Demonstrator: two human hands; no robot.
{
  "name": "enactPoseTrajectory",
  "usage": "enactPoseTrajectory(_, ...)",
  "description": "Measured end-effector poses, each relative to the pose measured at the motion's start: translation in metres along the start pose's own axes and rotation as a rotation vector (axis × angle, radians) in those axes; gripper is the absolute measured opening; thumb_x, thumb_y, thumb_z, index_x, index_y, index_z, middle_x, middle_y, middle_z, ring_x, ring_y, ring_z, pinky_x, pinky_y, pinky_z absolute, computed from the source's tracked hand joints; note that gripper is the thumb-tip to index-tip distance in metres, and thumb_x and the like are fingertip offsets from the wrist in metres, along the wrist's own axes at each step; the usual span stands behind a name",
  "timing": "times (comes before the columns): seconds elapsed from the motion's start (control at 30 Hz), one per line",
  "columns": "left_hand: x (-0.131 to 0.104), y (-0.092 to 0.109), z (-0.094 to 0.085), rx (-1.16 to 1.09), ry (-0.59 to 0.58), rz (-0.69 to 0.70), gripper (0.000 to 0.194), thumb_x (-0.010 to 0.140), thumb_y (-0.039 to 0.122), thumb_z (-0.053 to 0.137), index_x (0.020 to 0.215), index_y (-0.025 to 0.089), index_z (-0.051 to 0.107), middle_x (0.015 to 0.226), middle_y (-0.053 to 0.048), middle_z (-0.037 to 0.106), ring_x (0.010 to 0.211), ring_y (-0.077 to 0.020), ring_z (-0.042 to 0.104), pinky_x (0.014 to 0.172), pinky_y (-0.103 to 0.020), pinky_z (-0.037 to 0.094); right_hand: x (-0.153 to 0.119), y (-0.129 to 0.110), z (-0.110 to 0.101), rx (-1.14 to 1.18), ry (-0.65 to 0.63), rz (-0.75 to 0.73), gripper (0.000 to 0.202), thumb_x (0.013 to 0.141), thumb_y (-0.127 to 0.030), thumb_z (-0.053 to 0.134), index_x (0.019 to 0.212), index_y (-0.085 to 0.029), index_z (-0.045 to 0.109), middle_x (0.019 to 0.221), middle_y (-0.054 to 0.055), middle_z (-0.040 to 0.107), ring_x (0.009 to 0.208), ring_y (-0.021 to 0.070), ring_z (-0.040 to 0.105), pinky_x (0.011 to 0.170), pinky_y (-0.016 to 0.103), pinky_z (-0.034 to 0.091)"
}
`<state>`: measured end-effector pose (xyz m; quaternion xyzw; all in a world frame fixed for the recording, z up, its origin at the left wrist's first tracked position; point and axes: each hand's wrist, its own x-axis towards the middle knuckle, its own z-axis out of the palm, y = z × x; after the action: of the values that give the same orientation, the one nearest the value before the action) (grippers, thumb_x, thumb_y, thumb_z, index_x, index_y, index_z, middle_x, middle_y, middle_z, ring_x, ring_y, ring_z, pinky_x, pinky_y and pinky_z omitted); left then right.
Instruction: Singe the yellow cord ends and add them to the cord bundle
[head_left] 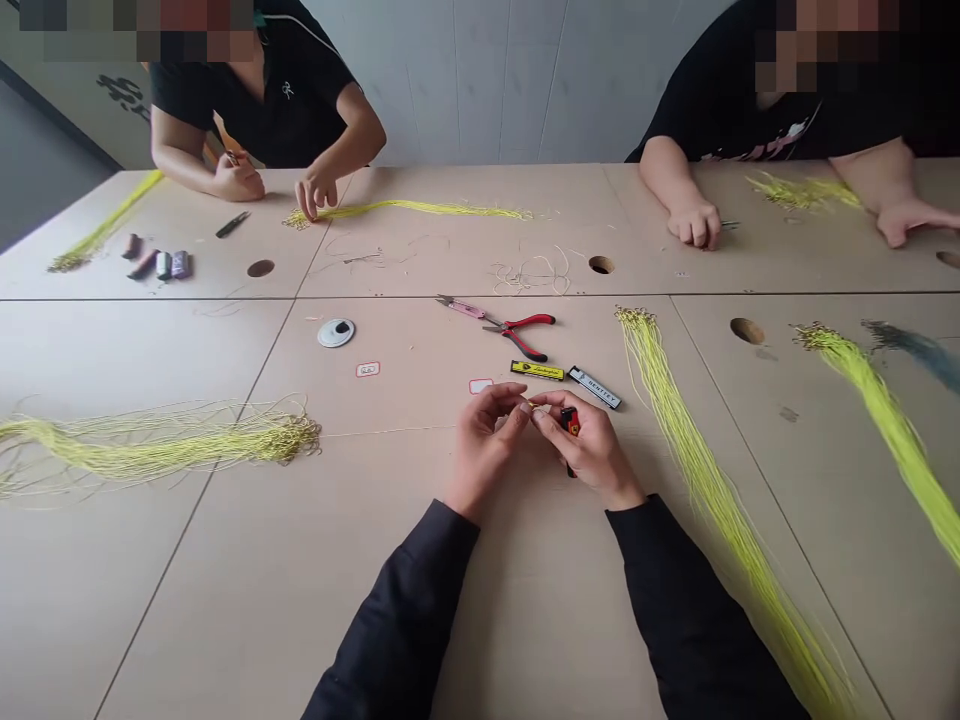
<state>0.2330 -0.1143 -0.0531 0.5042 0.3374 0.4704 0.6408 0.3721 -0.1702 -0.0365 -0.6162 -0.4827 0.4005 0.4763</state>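
In front of me, my left hand (486,440) and my right hand (596,450) meet fingertip to fingertip. My left thumb and forefinger pinch the end of a thin yellow cord (390,432), which trails left across the table. A tiny gold-coloured bit shows between the fingertips; its exact form is too small to tell. Tucked in my right fingers is a black and red lighter (571,421), partly covered by them, while that thumb and forefinger also pinch at the cord's end. A bundle of yellow cords (277,440) with metal ends lies to the left.
Beyond my hands are red-handled pliers (529,322), a pink-handled cutter (461,307), a yellow lighter (537,371) and a white lighter (595,387). More yellow cords (694,450) lie right. Two people sit opposite, with a co-worker's hand (316,192) on cords. The table has round holes (747,331).
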Motion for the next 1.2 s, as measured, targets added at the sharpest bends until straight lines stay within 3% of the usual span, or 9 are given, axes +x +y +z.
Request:
enactPoseTrajectory(0.3, -0.003, 0.006, 0.001, 0.268, 0.041, 0.082, 0.016, 0.086, 0.024, 0.063, 0.100, 0.019, 0.070, 0.076, -0.001, 0.064, 0.067, -0.0118, 0.055, 0.064, -0.025, 0.044, 0.002, 0.006, -0.001, 0.147, 0.129, -0.009, 0.031, 0.091, -0.051, 0.064, 0.093, -0.021, 0.060, 0.054, -0.008, 0.042, 0.040, 0.0091, 0.039, 0.038, 0.023, 0.036)
enactPoseTrajectory(0.4, -0.007, 0.015, -0.008, 0.479, 0.243, 0.252, 0.016, 0.090, 0.021, 0.055, 0.090, 0.019, 0.071, 0.069, 0.000, 0.060, 0.060, -0.0119, 0.049, 0.061, -0.026, 0.041, 0.003, 0.004, -0.007, 0.293, 0.309, 0.003, 0.032, 0.090, -0.052, 0.064, 0.095, -0.022, 0.054, 0.058, -0.008, 0.047, 0.045, 0.0100, 0.046, 0.040, 0.022, 0.042)
enactPoseTrajectory(0.47, -0.008, 0.021, -0.014, 0.622, 0.432, 0.355, 0.020, 0.091, 0.020, 0.050, 0.089, 0.019, 0.070, 0.073, -0.001, 0.061, 0.065, -0.0142, 0.052, 0.066, -0.029, 0.044, 0.003, 0.002, -0.012, 0.349, 0.446, 0.014, 0.032, 0.089, -0.052, 0.065, 0.096, -0.024, 0.051, 0.060, -0.008, 0.048, 0.044, 0.0094, 0.046, 0.036, 0.019, 0.037)
enactPoseTrajectory(0.57, -0.007, 0.024, -0.018, 0.801, 0.555, 0.455, 0.019, 0.090, 0.019, 0.051, 0.099, 0.020, 0.069, 0.095, -0.007, 0.064, 0.093, -0.0213, 0.058, 0.086, -0.036, 0.047, 0.001, -0.002, -0.018, 0.273, 0.411, 0.014, 0.028, 0.090, -0.049, 0.066, 0.097, -0.024, 0.055, 0.056, -0.009, 0.043, 0.041, 0.0077, 0.038, 0.034, 0.018, 0.029)
enactPoseTrajectory(0.63, -0.006, 0.024, -0.015, 0.820, 0.373, 0.492, 0.020, 0.091, 0.018, 0.052, 0.104, 0.020, 0.068, 0.105, -0.008, 0.064, 0.105, -0.0228, 0.057, 0.094, -0.038, 0.045, -0.001, -0.005, -0.018, 0.146, 0.250, -0.017, 0.026, 0.091, -0.047, 0.065, 0.095, -0.022, 0.059, 0.056, -0.007, 0.044, 0.044, 0.0082, 0.039, 0.038, 0.019, 0.032)
enactPoseTrajectory(0.7, -0.006, 0.022, -0.011, 0.790, 0.097, 0.482, 0.018, 0.094, 0.019, 0.052, 0.102, 0.021, 0.067, 0.104, -0.007, 0.065, 0.103, -0.0208, 0.059, 0.094, -0.036, 0.045, -0.002, -0.007, -0.016, 0.022, 0.118, -0.064, 0.023, 0.093, -0.044, 0.063, 0.094, -0.021, 0.062, 0.058, -0.006, 0.046, 0.047, 0.0092, 0.042, 0.042, 0.021, 0.035)
enactPoseTrajectory(0.77, -0.004, 0.021, -0.009, 0.767, -0.073, 0.439, 0.014, 0.095, 0.021, 0.053, 0.096, 0.022, 0.067, 0.099, -0.004, 0.068, 0.098, -0.0192, 0.060, 0.094, -0.036, 0.044, -0.003, -0.007, -0.013, -0.069, 0.056, -0.108, 0.022, 0.094, -0.042, 0.060, 0.094, -0.020, 0.064, 0.060, -0.005, 0.047, 0.050, 0.0102, 0.045, 0.047, 0.023, 0.037)
enactPoseTrajectory(1.0, 0.000, 0.017, -0.011, 0.681, -0.128, 0.292, 0.010, 0.092, 0.025, 0.059, 0.084, 0.021, 0.064, 0.088, -0.001, 0.070, 0.087, -0.0178, 0.061, 0.087, -0.035, 0.043, -0.002, -0.002, -0.012, -0.174, 0.003, -0.118, 0.023, 0.095, -0.042, 0.059, 0.097, -0.019, 0.066, 0.064, -0.003, 0.052, 0.053, 0.0106, 0.047, 0.050, 0.024, 0.039)
enactPoseTrajectory(1.2, 0.001, 0.013, -0.011, 0.690, -0.173, 0.285, 0.009, 0.089, 0.023, 0.061, 0.081, 0.021, 0.063, 0.082, 0.001, 0.069, 0.081, -0.0164, 0.059, 0.084, -0.033, 0.042, -0.001, -0.002, -0.012, -0.215, 0.018, -0.142, 0.024, 0.095, -0.042, 0.059, 0.096, -0.020, 0.067, 0.071, -0.001, 0.058, 0.056, 0.0111, 0.050, 0.054, 0.025, 0.041)
